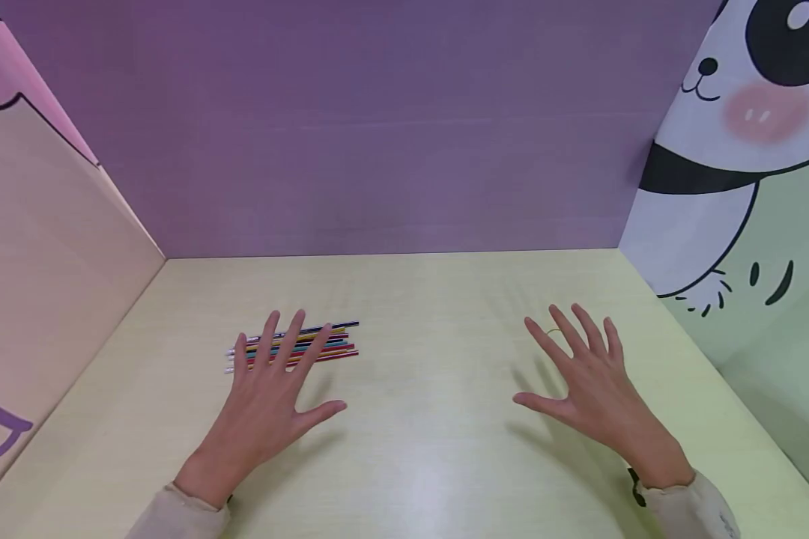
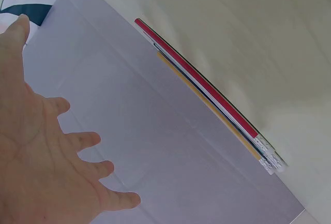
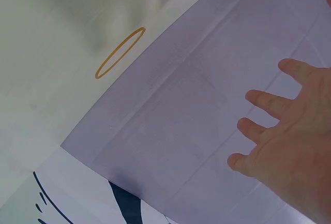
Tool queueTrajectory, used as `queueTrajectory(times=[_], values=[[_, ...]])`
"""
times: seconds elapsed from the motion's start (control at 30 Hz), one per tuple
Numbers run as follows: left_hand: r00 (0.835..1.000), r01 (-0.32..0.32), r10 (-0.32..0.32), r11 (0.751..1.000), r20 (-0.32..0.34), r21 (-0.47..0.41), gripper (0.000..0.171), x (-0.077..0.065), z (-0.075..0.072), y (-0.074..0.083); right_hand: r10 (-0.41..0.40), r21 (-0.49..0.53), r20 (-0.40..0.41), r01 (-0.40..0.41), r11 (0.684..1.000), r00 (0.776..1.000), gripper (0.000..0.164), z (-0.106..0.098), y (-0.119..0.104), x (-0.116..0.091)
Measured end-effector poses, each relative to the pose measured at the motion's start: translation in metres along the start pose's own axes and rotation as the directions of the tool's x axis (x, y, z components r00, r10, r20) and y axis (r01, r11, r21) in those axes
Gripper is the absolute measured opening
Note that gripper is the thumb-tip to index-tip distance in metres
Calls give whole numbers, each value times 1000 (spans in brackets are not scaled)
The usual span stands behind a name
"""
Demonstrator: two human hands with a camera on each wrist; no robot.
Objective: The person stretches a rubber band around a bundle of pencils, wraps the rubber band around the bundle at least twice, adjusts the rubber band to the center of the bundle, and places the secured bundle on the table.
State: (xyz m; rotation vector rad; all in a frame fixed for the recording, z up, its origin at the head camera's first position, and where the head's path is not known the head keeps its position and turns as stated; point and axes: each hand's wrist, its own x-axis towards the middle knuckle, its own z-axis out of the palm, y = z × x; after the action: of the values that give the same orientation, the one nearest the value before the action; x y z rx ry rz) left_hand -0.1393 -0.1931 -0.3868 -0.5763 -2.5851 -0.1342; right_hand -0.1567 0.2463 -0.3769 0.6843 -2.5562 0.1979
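Several pencils (image 1: 337, 346) with white eraser ends lie side by side on the table, partly covered by my left hand (image 1: 270, 404) in the head view. That hand hovers with its fingers spread and holds nothing. In the left wrist view a red pencil (image 2: 201, 82) and a yellow pencil (image 2: 207, 103) show, with the palm apart from them. A thin yellow rubber band (image 3: 120, 53) lies on the table in the right wrist view, mostly hidden behind the fingers in the head view. My right hand (image 1: 593, 385) is held over it, fingers spread and holding nothing.
The pale wooden table (image 1: 418, 442) is closed in by a purple back wall (image 1: 391, 135), a pink left wall (image 1: 47, 247) and a green right wall (image 1: 782, 352) printed with a panda-like cartoon.
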Motion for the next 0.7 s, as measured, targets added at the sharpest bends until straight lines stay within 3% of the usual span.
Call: queueTrajectory(times=[0.33, 0.53, 0.63, 0.7], values=[[1000, 3, -3, 1000, 31, -17, 94, 0, -4, -2, -4, 51, 31, 3, 999, 999, 92, -2, -6, 3], [995, -80, 86, 992, 57, -99, 85, 3, -8, 0, -8, 137, 86, -4, 990, 996, 84, -1, -10, 5], [991, -120, 126, 983, 40, -138, 79, 3, -11, 2, 17, 253, 140, -52, 966, 990, 79, -3, -14, 7], [991, -127, 133, 979, 28, -160, 76, 4, -13, 4, 39, 376, 189, -109, 920, 981, 75, -4, -18, 8]])
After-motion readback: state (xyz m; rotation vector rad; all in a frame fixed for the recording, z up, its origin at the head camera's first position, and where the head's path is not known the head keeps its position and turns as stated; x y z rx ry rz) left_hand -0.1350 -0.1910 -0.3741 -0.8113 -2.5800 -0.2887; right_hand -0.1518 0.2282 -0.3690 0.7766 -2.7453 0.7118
